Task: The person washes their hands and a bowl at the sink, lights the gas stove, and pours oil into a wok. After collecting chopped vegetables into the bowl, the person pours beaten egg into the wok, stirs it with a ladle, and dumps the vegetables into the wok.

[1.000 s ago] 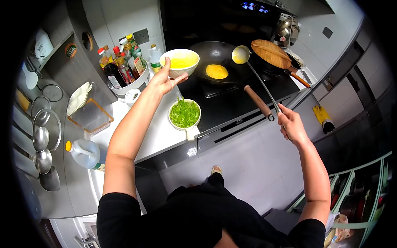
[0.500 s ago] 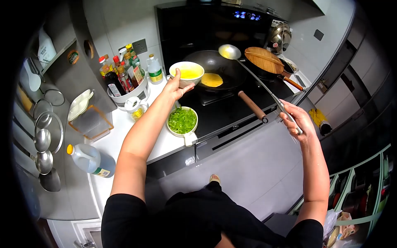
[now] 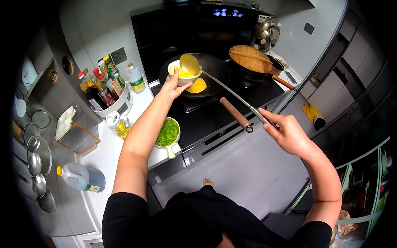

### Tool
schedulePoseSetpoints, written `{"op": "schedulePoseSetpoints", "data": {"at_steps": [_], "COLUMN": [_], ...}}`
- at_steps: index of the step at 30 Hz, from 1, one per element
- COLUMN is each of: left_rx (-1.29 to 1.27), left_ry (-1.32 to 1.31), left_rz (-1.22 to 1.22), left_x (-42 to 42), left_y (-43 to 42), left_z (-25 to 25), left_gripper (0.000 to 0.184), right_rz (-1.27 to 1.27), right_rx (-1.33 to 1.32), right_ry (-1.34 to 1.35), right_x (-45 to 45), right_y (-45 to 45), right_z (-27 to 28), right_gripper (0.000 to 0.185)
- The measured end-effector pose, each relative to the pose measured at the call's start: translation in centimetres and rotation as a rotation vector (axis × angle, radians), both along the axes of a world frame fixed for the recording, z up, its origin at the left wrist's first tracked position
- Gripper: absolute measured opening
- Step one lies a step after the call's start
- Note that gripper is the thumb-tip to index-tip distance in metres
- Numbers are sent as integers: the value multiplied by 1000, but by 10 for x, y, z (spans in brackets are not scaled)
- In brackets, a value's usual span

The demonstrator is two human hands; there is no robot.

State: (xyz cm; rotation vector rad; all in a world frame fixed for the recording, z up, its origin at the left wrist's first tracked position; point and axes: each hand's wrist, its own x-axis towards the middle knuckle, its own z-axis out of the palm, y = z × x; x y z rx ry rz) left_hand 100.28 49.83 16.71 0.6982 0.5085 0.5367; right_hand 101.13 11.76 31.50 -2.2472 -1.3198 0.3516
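Observation:
My left hand [image 3: 173,86] holds a white bowl [image 3: 188,81] of yellow liquid over the left part of the wok. My right hand [image 3: 283,128] is wrapped round the handle of a long metal ladle [image 3: 190,65], whose yellow-coated head is tilted at the bowl's opening. Below and beside the bowl, a round yellow piece of egg [image 3: 197,85] lies in the dark wok [image 3: 215,77], partly hidden by the bowl. The wok's wooden handle [image 3: 235,113] points toward me. Chopped greens [image 3: 167,133] fill a white handled bowl on the counter, near my left forearm.
A wooden-lidded pan [image 3: 251,59] stands on the right of the black stove [image 3: 194,120]. Seasoning bottles [image 3: 102,87] crowd a white holder at the left. An oil jug [image 3: 120,125] and a large yellow-capped bottle [image 3: 82,177] stand on the white counter [image 3: 94,156].
The ladle's head has moved from above the wok's far right side left to the bowl, and is now tipped over. The camera view has shifted, with most things lying further left.

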Motion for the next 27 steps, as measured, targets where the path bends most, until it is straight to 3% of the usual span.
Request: {"op": "schedulePoseSetpoints", "data": {"at_steps": [2, 5, 6, 7, 9, 13, 27], "left_rx": [23, 40, 85, 130, 162, 237, 0], "left_ry": [2, 12, 29, 45, 77, 96, -17], "left_rz": [-3, -15, -22, -29, -32, -47, 0], "left_x": [7, 10, 11, 13, 15, 15, 7], "left_y": [-3, -9, -9, -9, -9, -6, 14], "left_z": [3, 6, 5, 4, 2, -2, 1], "left_gripper": [63, 58, 56, 55, 54, 54, 62], "right_rz": [48, -195, -185, -183, -208, -231, -201], "right_rx": [-20, -92, 7, 4, 94, 227, 425], "right_ry": [-130, 511, 680, 680, 1016, 1368, 1407], "right_x": [3, 7, 12, 17, 27, 48, 62], "right_y": [4, 8, 8, 8, 10, 13, 22], "right_z": [0, 12, 9, 10, 12, 6, 25], "right_gripper": [41, 39, 39, 39, 40, 36, 33]}}
